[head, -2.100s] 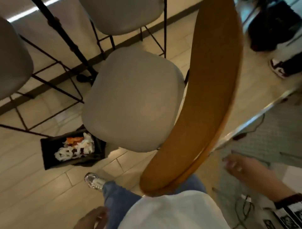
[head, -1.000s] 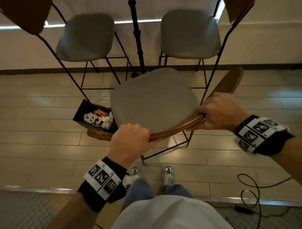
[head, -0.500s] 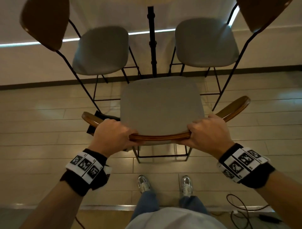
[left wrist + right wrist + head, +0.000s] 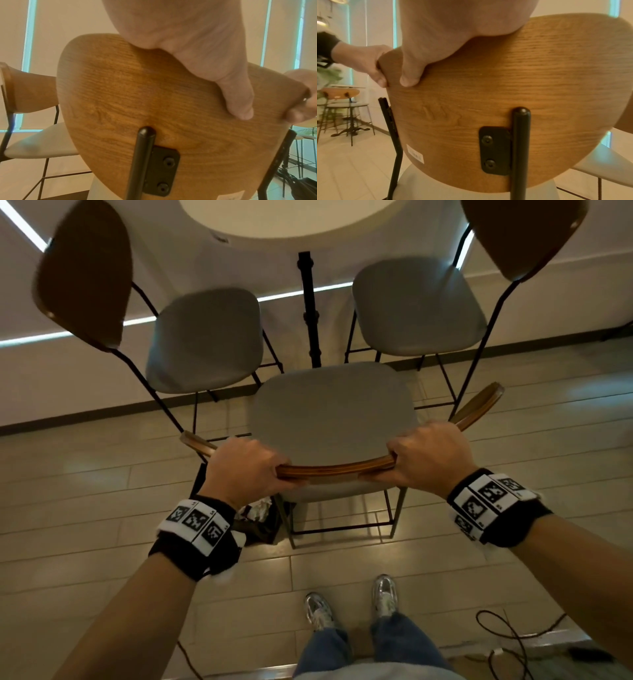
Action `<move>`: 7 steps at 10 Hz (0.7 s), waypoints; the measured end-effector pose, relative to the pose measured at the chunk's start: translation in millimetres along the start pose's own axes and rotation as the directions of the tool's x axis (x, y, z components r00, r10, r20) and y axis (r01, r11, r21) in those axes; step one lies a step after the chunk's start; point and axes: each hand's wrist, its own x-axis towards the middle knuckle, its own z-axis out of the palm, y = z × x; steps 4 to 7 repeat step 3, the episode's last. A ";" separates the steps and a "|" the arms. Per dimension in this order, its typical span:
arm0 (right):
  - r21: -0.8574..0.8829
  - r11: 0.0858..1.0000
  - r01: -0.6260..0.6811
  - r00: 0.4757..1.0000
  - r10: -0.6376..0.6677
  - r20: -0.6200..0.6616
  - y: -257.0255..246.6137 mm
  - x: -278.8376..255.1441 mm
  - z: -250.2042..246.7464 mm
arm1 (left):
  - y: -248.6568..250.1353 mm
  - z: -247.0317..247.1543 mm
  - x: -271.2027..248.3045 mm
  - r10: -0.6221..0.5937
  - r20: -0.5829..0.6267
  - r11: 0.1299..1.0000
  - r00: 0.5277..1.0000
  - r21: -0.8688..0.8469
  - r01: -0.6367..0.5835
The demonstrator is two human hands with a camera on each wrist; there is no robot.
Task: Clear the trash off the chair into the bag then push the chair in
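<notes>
The chair (image 4: 334,419) has a grey padded seat, a curved wooden backrest (image 4: 337,469) and black metal legs. Its seat is bare and its front edge sits close to the black table post (image 4: 310,313). My left hand (image 4: 245,465) grips the backrest's top edge on the left, thumb (image 4: 238,102) pressed on the wooden backrest (image 4: 154,102). My right hand (image 4: 428,457) grips the same edge on the right, thumb (image 4: 410,73) on the wooden backrest (image 4: 505,88). The black bag (image 4: 262,520) with white crumpled trash stands on the floor under my left wrist, mostly hidden.
A round pale table (image 4: 301,220) stands ahead. Two more grey chairs (image 4: 205,340) (image 4: 416,306) flank its post. My shoes (image 4: 352,604) are right behind the chair. A black cable (image 4: 507,635) lies on the tiled floor at lower right.
Both hands took hold of the backrest and squared the chair to the table. The chair has slid forward toward the post, and the bag now lies behind its left rear leg.
</notes>
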 end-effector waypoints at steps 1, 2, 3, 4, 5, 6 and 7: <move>-0.010 1.000 0.001 0.999 -0.001 0.046 -3.7 0.5 -2.5 | -2.4 2.0 -1.2 -0.020 0.054 0.999 0.998 0.035 0.018; 0.051 0.998 -0.020 0.997 0.016 0.074 -4.0 1.6 -9.6 | -3.5 -7.2 4.8 -0.041 0.078 0.999 0.996 -0.025 0.043; 0.325 0.945 -0.049 0.996 0.022 0.084 -5.2 -4.0 -19.9 | 20.0 -16.4 -8.2 -0.090 0.031 0.983 0.996 -0.158 0.093; 0.325 0.945 -0.049 0.996 0.022 0.084 -5.2 -4.0 -19.9 | 20.0 -16.4 -8.2 -0.090 0.031 0.983 0.996 -0.158 0.093; 0.325 0.945 -0.049 0.996 0.022 0.084 -5.2 -4.0 -19.9 | 20.0 -16.4 -8.2 -0.090 0.031 0.983 0.996 -0.158 0.093; 0.325 0.945 -0.049 0.996 0.022 0.084 -5.2 -4.0 -19.9 | 20.0 -16.4 -8.2 -0.090 0.031 0.983 0.996 -0.158 0.093; 0.325 0.945 -0.049 0.996 0.022 0.084 -5.2 -4.0 -19.9 | 20.0 -16.4 -8.2 -0.090 0.031 0.983 0.996 -0.158 0.093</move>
